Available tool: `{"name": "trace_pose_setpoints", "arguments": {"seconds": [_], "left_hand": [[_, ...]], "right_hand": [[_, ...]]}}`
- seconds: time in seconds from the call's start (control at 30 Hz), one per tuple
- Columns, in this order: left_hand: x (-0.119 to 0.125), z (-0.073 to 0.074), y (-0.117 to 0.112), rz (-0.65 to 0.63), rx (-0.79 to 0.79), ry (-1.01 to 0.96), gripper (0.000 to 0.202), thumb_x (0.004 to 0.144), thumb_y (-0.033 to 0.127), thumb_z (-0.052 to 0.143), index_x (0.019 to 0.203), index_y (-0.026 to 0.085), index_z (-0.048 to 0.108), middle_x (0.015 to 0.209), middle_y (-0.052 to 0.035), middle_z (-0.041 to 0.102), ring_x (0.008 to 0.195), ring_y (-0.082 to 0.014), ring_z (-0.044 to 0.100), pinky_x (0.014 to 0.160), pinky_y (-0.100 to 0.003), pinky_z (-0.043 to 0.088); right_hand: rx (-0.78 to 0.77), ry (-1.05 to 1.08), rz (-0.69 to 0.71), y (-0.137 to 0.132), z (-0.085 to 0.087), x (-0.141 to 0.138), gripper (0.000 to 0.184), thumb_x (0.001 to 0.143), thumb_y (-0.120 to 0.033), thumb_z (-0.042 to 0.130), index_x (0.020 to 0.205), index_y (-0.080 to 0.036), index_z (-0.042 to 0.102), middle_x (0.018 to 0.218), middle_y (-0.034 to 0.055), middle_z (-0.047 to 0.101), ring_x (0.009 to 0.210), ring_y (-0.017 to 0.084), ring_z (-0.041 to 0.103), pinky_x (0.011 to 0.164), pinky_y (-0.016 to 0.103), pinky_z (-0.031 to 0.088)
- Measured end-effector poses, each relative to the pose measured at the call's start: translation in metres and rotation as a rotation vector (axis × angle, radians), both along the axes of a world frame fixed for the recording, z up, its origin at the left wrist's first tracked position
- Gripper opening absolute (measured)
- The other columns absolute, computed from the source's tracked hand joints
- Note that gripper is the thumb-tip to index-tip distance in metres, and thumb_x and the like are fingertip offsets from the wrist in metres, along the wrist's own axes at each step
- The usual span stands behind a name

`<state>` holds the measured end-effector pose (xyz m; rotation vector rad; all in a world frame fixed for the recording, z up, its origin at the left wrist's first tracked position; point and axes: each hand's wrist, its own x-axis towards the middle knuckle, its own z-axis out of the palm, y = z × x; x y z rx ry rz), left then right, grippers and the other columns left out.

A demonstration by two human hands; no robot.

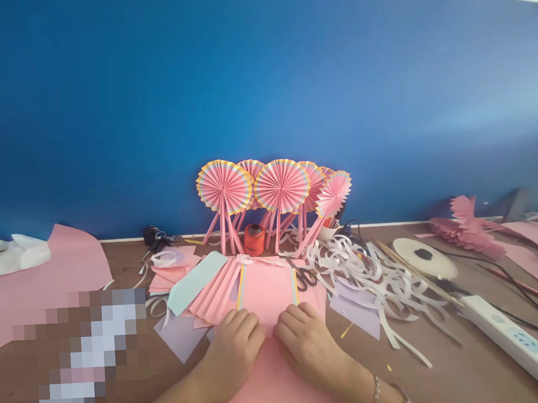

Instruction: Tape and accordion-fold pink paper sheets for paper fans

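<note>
A pink sheet of paper (pixel 268 283) with blue and yellow bands along its side edges lies in front of me. My left hand (pixel 242 338) grips its near left part, fingers curled and closed. On the near right part my right hand (pixel 303 332) is closed in the same way, thumbs hidden underneath. More pink paper (pixel 278 384) spreads below and between my wrists. Pleated pink paper (pixel 217 288) lies just beyond my left hand. Dark-handled scissors (pixel 305 278) rest past my right hand, by the sheet's right edge.
Folded paper rosettes (pixel 281 186) on pink stick legs stand against the blue wall (pixel 262 75). A red-orange roll (pixel 255 239) sits below them. Curled white paper strips (pixel 367 268) heap at right, near a round white lid (pixel 423 257) and a power strip (pixel 515 339).
</note>
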<state>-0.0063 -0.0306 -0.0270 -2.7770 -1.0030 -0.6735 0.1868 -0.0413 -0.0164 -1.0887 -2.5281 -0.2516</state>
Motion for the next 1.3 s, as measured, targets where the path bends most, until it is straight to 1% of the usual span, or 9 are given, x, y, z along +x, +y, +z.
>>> {"name": "trace_pose_setpoints", "arguments": {"seconds": [0.1,0.27,0.47,0.57,0.73,0.87,0.97,1.07,1.3], "left_hand": [[-0.002,-0.002,0.001,0.015,-0.046,0.070,0.021,0.081,0.001,0.049,0.072,0.019,0.055,0.070,-0.0021,0.052,0.066,-0.0195,0.044,0.059,-0.032,0.031],[-0.007,0.002,0.003,0.059,-0.207,0.180,0.020,0.081,0.001,0.049,0.080,0.019,0.059,0.078,-0.0036,0.057,0.071,-0.0216,0.049,0.063,-0.034,0.038],[-0.009,0.009,0.004,0.110,-0.276,0.218,0.023,0.083,0.000,0.046,0.084,0.018,0.061,0.081,-0.0046,0.059,0.073,-0.0213,0.052,0.066,-0.035,0.042],[-0.010,0.009,0.005,0.130,-0.282,0.213,0.025,0.082,-0.001,0.044,0.082,0.017,0.061,0.081,-0.0051,0.060,0.073,-0.0216,0.052,0.066,-0.035,0.043],[-0.015,0.009,0.009,0.141,-0.382,0.145,0.028,0.082,0.000,0.043,0.084,0.017,0.064,0.083,-0.0057,0.062,0.077,-0.0221,0.055,0.070,-0.036,0.045],[-0.019,0.011,0.015,0.146,-0.593,-0.080,0.030,0.090,0.010,0.039,0.092,0.020,0.067,0.088,-0.0048,0.064,0.087,-0.0201,0.059,0.077,-0.033,0.047],[-0.021,0.011,0.019,0.195,-0.713,-0.206,0.028,0.091,0.016,0.039,0.091,0.021,0.067,0.089,-0.0047,0.065,0.089,-0.0191,0.060,0.080,-0.032,0.047],[-0.020,0.010,0.019,0.213,-0.734,-0.267,0.028,0.090,0.015,0.037,0.089,0.021,0.064,0.090,-0.0044,0.065,0.089,-0.0192,0.061,0.079,-0.033,0.047],[-0.018,0.011,0.018,0.279,-0.682,-0.284,0.021,0.090,0.018,0.038,0.081,0.021,0.056,0.083,-0.0034,0.061,0.084,-0.0209,0.058,0.075,-0.036,0.047]], "right_hand": [[-0.015,0.036,0.022,0.007,-0.008,0.010,0.017,0.079,-0.004,0.050,0.072,-0.017,0.059,0.070,0.0028,0.055,0.066,0.016,0.040,0.061,0.030,0.023],[-0.129,0.045,-0.027,0.009,-0.006,0.023,0.022,0.080,-0.003,0.051,0.084,-0.020,0.064,0.077,0.0028,0.058,0.068,0.017,0.043,0.062,0.029,0.025],[-0.226,-0.014,-0.172,0.010,-0.002,0.033,0.018,0.077,-0.003,0.049,0.070,-0.017,0.058,0.073,0.0033,0.058,0.067,0.016,0.045,0.061,0.030,0.026],[-0.268,-0.021,-0.178,0.012,0.000,0.038,0.020,0.077,-0.002,0.047,0.072,-0.017,0.060,0.073,0.0036,0.058,0.067,0.017,0.046,0.062,0.030,0.029],[-0.403,0.048,-0.121,0.016,0.005,0.047,0.032,0.077,-0.001,0.043,0.087,-0.020,0.067,0.079,0.0052,0.060,0.075,0.019,0.051,0.066,0.030,0.036],[-0.566,0.266,-0.104,0.021,0.004,0.053,0.037,0.081,-0.001,0.040,0.100,-0.021,0.065,0.089,0.0059,0.062,0.084,0.018,0.055,0.072,0.029,0.042],[-0.666,0.375,-0.191,0.023,0.008,0.054,0.025,0.080,-0.003,0.043,0.088,-0.018,0.062,0.084,0.0044,0.062,0.079,0.017,0.056,0.070,0.028,0.043],[-0.714,0.396,-0.213,0.021,0.015,0.051,0.023,0.079,-0.003,0.041,0.077,-0.019,0.058,0.078,0.0023,0.060,0.077,0.017,0.056,0.069,0.027,0.044],[-0.720,0.397,-0.231,0.019,0.017,0.047,0.021,0.090,-0.013,0.037,0.088,-0.019,0.057,0.086,0.0050,0.062,0.082,0.018,0.057,0.074,0.032,0.045]]}}
